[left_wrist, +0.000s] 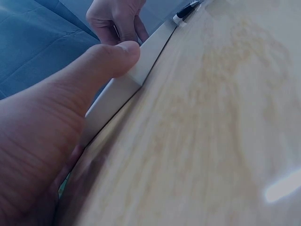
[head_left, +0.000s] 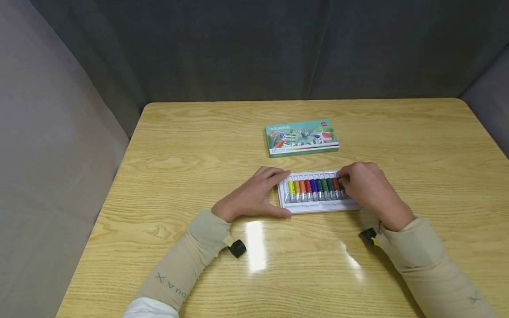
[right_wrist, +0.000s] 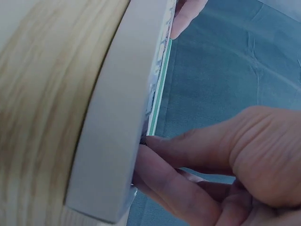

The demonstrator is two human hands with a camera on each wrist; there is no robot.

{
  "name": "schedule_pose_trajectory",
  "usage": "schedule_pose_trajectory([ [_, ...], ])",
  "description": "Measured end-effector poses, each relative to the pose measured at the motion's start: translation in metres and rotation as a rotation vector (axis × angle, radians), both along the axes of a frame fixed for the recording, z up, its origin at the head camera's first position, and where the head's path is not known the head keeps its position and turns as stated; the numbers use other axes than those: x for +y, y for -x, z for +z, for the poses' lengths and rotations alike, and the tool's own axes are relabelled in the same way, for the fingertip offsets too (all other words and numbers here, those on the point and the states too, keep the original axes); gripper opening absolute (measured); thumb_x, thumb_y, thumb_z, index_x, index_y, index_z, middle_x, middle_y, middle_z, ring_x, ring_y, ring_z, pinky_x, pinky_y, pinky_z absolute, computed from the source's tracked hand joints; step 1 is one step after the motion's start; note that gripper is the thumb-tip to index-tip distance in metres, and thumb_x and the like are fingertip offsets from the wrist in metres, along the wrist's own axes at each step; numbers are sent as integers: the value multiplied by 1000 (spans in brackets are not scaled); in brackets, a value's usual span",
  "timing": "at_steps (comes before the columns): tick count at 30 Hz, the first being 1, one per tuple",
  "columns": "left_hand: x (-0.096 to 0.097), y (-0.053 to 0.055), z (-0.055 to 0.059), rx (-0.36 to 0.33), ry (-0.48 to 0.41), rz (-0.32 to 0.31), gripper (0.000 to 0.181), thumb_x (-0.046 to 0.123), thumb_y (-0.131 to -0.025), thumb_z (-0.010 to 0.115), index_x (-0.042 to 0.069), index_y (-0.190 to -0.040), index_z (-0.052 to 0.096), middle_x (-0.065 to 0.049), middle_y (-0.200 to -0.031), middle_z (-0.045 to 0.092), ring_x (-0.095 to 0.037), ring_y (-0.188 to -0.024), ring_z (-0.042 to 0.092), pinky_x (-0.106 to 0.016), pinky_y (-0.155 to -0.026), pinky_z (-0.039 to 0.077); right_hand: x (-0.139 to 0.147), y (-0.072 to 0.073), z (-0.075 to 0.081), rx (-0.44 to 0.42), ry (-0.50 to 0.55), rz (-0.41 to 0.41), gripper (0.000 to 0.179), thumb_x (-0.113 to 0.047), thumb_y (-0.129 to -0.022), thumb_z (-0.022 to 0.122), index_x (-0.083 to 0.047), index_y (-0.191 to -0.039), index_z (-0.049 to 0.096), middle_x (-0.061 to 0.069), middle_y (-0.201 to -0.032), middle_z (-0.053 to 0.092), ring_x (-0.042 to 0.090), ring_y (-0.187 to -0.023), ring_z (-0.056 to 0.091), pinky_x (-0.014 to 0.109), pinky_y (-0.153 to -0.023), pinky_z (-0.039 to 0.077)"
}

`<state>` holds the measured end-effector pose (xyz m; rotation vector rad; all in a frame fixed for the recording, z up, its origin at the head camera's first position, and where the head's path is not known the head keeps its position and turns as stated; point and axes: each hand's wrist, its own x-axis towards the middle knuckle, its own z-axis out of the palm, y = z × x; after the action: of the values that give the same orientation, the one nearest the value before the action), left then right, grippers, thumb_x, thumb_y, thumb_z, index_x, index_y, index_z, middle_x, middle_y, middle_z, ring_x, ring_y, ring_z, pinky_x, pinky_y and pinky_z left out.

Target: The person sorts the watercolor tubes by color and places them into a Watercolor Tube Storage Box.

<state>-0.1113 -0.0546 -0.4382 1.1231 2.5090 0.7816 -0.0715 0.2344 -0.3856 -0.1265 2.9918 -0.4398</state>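
Observation:
A white tray (head_left: 314, 206) of paint tubes lies on the table, the tubes side by side from white and yellow through red, blue and green to brown. My left hand (head_left: 254, 193) holds its left end, thumb on the near corner and fingers at the far corner. In the left wrist view the thumb (left_wrist: 124, 54) presses the tray's side wall. Over the right end, my right hand (head_left: 367, 187) pinches a dark paint tube between thumb and index finger. Only a bit of that tube (right_wrist: 144, 140) shows in the right wrist view; the fingers hide the rest.
Behind the tray lies a green paint box (head_left: 302, 139) with a plant print. The wooden table (head_left: 191, 145) meets a dark curtain (head_left: 238, 48) at its far edge. Black wrist cameras sit at both cuffs.

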Motion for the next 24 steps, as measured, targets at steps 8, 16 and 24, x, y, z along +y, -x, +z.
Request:
schedule_pose_trajectory([
  [8, 0, 1, -1, 5, -2, -3, 109, 69, -79, 79, 22, -165, 30, 3, -165, 37, -15, -151, 32, -39, -126, 36, 0, -1, 2, -3, -19, 24, 24, -4, -98, 59, 2, -109, 79, 27, -115, 75, 36, -96, 71, 54, -80, 57],
  [16, -1, 2, -5, 8, -22, -7, 109, 67, -80, 80, 21, -165, 31, 3, -164, 38, -15, -151, 32, -41, -126, 36, 3, -1, 3, -6, -3, 19, 21, -8, -98, 64, 0, -107, 81, 25, -113, 76, 26, -86, 66, 46, -73, 55],
  [24, 0, 2, -4, 0, -19, -10, 109, 66, -80, 80, 21, -165, 30, 2, -165, 36, -16, -152, 31, -41, -126, 36, 10, -2, 6, -27, 7, 39, 22, -15, -99, 66, -1, -111, 79, 23, -111, 77, 24, -79, 60, 37, -67, 48],
])
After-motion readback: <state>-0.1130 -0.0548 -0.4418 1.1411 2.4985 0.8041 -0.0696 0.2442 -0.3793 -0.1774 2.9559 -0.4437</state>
